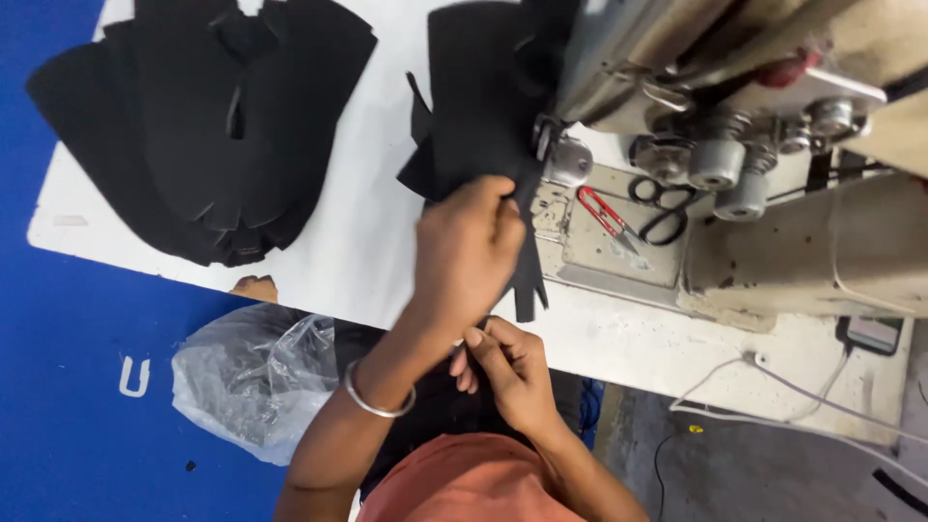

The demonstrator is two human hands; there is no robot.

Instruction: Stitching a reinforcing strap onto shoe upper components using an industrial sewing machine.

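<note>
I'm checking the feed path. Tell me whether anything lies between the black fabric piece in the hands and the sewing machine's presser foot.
Nothing visible does. The left hand presses the black fabric piece right beside the presser foot; the scissors and red thread snips lie off to the side.

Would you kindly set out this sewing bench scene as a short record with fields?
Left hand: left hand, bangle on its wrist, grips the black fabric piece by the sewing machine
Right hand: right hand, below the table edge, pinches the fabric's lower end
Beside machine: red thread snips, black scissors
Table left: stack of black cut pieces
Floor: clear plastic bag
</note>
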